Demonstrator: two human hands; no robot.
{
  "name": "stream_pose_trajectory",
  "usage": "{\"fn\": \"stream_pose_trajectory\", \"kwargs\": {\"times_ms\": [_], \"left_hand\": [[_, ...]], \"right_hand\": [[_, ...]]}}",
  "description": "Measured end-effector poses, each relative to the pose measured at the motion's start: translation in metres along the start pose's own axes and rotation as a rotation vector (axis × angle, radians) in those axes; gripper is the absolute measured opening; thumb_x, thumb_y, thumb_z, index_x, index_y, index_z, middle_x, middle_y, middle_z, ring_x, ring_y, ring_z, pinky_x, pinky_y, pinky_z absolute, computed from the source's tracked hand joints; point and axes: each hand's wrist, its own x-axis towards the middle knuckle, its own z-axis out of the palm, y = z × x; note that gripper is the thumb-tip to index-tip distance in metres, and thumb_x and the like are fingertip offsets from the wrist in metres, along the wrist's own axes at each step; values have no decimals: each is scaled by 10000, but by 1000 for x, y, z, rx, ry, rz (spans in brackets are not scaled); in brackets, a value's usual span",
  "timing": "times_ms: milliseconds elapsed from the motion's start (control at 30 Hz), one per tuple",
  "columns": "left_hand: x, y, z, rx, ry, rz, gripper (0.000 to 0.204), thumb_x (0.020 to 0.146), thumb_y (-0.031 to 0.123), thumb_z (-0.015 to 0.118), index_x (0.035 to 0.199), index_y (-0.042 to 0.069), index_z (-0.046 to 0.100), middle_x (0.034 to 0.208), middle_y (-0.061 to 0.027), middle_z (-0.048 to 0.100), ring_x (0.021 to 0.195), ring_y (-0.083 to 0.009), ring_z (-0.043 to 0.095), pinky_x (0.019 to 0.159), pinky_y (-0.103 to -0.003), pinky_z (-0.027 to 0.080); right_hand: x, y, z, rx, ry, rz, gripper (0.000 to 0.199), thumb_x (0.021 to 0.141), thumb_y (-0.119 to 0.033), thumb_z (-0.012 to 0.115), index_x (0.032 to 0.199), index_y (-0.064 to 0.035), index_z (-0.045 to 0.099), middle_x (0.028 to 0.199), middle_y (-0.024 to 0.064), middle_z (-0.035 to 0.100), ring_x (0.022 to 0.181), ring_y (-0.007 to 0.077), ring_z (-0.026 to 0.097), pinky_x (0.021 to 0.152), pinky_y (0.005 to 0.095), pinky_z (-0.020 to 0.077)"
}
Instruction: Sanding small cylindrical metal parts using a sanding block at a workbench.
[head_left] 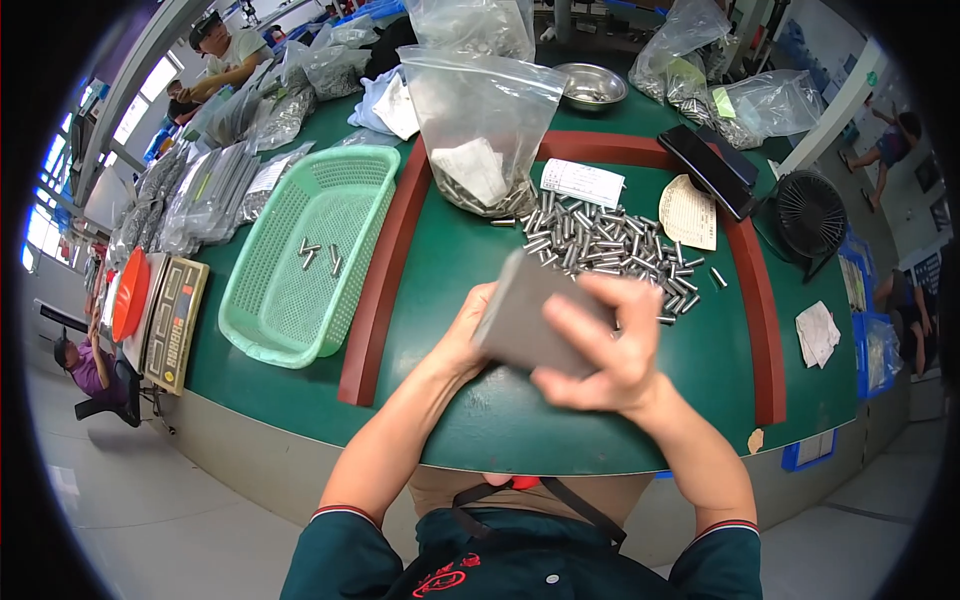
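Note:
A flat grey rectangular block (530,315), blurred by motion, is tilted up above the near middle of the table. My left hand (468,330) grips it along its left edge, most of its fingers hidden behind it. In front of its right part is my right hand (610,345), fingers spread and bent, also smeared; whether they touch the block is unclear. Just beyond my hands lies a heap of short shiny metal pins (590,235). At its far left stands an open clear zip bag (480,120) with more pins and a white paper inside.
Dark red bars (385,290) frame the work area on the green table (480,430). To the left are a green basket (350,270) with several pins and a scale (178,325). Labels, phones (705,170), a fan (808,215) and a metal bowl (592,85) lie around.

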Motion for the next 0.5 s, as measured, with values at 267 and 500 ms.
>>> {"fn": "stream_pose_trajectory", "kwargs": {"times_ms": [267, 500], "left_hand": [[-8, 14, 31, 373, 136, 104, 334, 1018, 330, 523, 867, 50, 625, 759, 18, 576, 645, -40, 414, 579, -206, 348], [-7, 24, 28, 616, 23, 315, 277, 1031, 234, 502, 900, 12, 604, 811, -30, 603, 717, -105, 547, 655, -252, 459]], "right_hand": [[-4, 27, -10, -223, 23, 238, 606, 559, -240, 776, 1128, -49, 694, 1055, 167, 574, 931, 308, 557, 845, 414, 458], [-10, 36, -3, -141, -26, 446, 499, 633, -175, 775, 1105, -30, 701, 1018, 122, 565, 941, 262, 577, 845, 350, 480]]}}
